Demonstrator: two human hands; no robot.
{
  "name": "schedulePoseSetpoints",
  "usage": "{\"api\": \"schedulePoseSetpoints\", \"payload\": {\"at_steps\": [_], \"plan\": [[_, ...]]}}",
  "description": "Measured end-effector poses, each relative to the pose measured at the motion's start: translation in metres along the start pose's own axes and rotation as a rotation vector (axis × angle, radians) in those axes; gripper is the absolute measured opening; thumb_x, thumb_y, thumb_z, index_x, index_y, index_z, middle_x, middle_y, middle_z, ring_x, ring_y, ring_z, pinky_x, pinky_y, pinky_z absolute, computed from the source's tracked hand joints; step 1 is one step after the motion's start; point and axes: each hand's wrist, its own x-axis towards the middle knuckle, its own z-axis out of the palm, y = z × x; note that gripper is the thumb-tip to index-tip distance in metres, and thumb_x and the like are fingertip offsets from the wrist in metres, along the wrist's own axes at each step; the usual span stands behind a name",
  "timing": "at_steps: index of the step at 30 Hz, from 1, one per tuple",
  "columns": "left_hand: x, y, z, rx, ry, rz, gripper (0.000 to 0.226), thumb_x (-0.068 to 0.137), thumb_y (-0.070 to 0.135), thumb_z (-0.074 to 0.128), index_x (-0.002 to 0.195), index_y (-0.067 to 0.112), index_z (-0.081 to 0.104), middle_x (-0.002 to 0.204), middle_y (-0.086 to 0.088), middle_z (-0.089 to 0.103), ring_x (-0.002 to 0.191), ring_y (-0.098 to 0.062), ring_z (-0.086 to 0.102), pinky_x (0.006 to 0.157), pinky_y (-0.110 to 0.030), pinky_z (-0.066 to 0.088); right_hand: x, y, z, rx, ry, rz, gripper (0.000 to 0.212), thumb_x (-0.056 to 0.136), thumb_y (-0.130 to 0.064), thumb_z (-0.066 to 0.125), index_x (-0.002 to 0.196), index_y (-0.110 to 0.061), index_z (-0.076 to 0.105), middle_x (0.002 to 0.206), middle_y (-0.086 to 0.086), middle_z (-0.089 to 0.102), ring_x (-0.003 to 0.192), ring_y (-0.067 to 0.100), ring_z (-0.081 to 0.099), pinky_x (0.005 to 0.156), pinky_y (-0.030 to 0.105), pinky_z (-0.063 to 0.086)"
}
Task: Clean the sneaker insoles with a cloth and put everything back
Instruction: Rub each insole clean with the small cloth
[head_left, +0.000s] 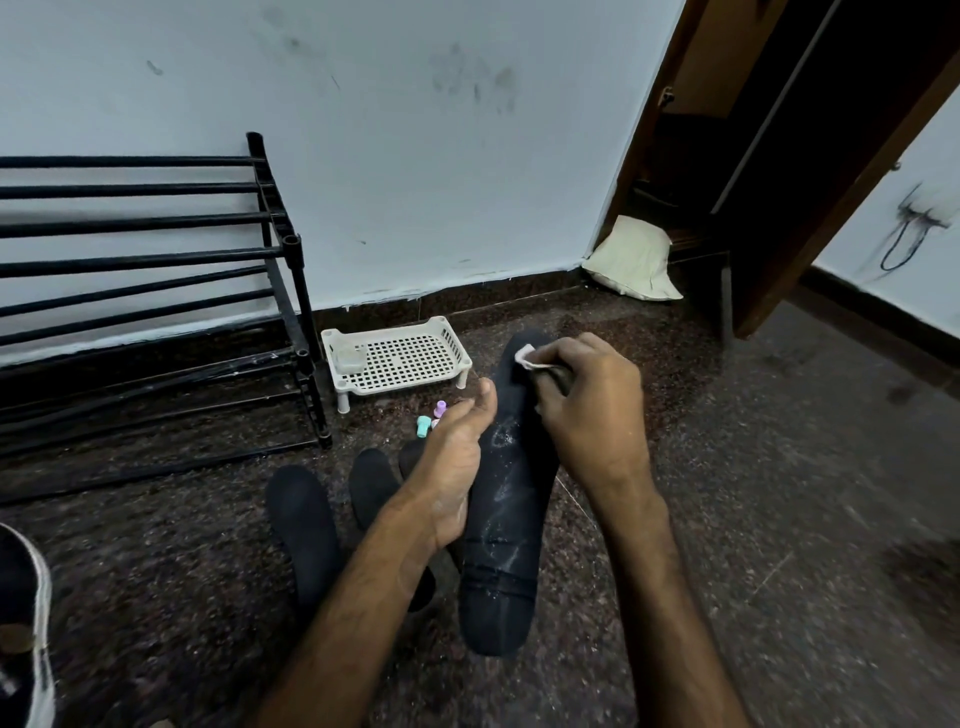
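Observation:
A long dark insole (506, 509) with whitish smears is held up over the floor in the middle of the view. My left hand (454, 457) supports it from the left side, fingers behind it and thumb along its edge. My right hand (592, 410) grips a small white cloth (527, 357) and presses it on the insole's far end. Two more dark insoles (304, 530) (371, 488) lie on the floor to the left, and a third peeks out behind my left hand.
A white perforated plastic tray (402, 356) stands near the wall. Small pastel bottles (431, 421) sit before it. A black shoe rack (156, 291) fills the left. A sneaker (23, 629) shows at the lower left edge. A cream pillow (634, 260) lies by a wooden door (831, 182).

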Motion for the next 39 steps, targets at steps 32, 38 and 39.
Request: {"api": "schedulePoseSetpoints", "payload": {"at_steps": [32, 38, 39], "plan": [[-0.004, 0.011, -0.002, 0.038, -0.119, 0.040, 0.040, 0.102, 0.033, 0.045, 0.126, 0.006, 0.062, 0.116, -0.018, 0.070, 0.100, -0.029, 0.069, 0.095, -0.042, 0.052, 0.006, 0.009, -0.004, 0.154, 0.097, -0.026, 0.021, 0.084, -0.002, 0.069, 0.101, -0.014, 0.075, 0.101, -0.004, 0.067, 0.089, 0.000, 0.060, 0.084, 0.002, 0.042], [-0.003, 0.016, -0.010, -0.020, -0.078, 0.034, 0.039, 0.103, 0.033, 0.045, 0.116, 0.004, 0.067, 0.103, -0.019, 0.073, 0.083, -0.028, 0.071, 0.076, -0.038, 0.059, 0.002, 0.018, -0.004, 0.098, -0.073, -0.011, 0.021, 0.085, -0.004, 0.070, 0.103, -0.015, 0.076, 0.101, -0.006, 0.066, 0.087, 0.000, 0.060, 0.083, 0.003, 0.043], [-0.004, 0.015, -0.010, -0.014, -0.084, 0.016, 0.039, 0.103, 0.033, 0.045, 0.119, 0.004, 0.066, 0.106, -0.019, 0.072, 0.084, -0.028, 0.071, 0.076, -0.038, 0.059, 0.004, 0.020, -0.003, 0.048, 0.047, 0.030, 0.022, 0.086, -0.004, 0.069, 0.105, -0.014, 0.075, 0.103, -0.004, 0.066, 0.090, 0.004, 0.061, 0.087, 0.005, 0.044]]}}
